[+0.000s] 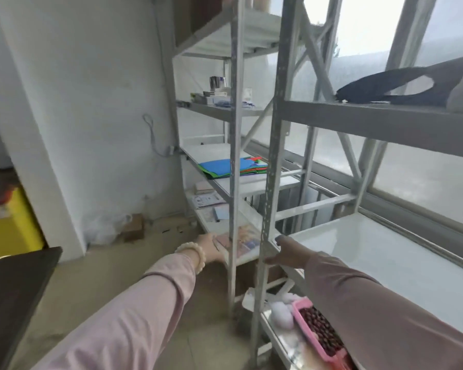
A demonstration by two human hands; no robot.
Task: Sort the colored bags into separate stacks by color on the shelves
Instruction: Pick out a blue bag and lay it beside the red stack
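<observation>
Room: white wall, window, grey metal shelves (380, 121).
Bags: mixed coloured stack (225, 168), blue on top, on the far middle shelf; dark bag (385, 86) on the near upper shelf.
Left hand (211, 249): fingers straight, empty, by papers (245, 243) on a low shelf.
Right hand (286, 252): fingers relaxed, empty, on the near shelf corner.
Risk: a one-handed pull could drag several colours off together.
In the way: upright (235, 129) crosses the stack; pink basket (318, 332) sits below.
</observation>
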